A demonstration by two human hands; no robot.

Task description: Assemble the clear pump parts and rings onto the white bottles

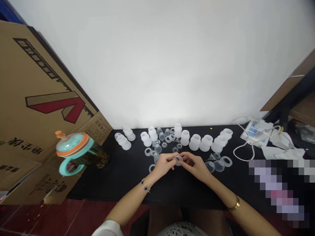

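Observation:
Between both hands is a translucent bottle collar ring, pinched at its two sides above the black table. My left hand closes thumb and fingers on its left side. My right hand grips its right side with fingertips. Whether a teat sits inside the ring cannot be made out. Beyond my hands stand several open white bottles. Loose clear teats or caps and flat rings lie left of centre. More clear dome-shaped caps and a ring lie right of my right hand.
Two capped bottles stand at the back left. A large turquoise-lidded jug is by a cardboard box on the left. White cable and crumpled paper occupy the right. A white wall rises behind the table.

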